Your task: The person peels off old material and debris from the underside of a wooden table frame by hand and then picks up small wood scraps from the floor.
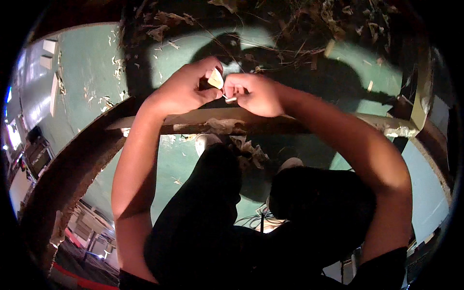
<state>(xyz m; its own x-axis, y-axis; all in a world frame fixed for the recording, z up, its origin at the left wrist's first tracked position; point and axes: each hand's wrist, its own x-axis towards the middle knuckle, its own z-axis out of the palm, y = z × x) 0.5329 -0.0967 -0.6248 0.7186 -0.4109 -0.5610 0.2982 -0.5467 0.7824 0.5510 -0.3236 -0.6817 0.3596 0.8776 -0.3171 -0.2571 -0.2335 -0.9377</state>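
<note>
Your left hand [186, 89], fingers curled nearly closed, is holding a pale yellow piece [216, 79] at its right-hand edge, nearer than your right, its long axis running away from you. Your right hand [258, 94], also curled, is gripping a small shiny rod [231, 100] pointing leftward, its axis lying crosswise.

Left hand [181, 93] holding small yellow piece [216, 79] — right hand [261, 95] close by, gripping slim pale object [232, 100].
</note>
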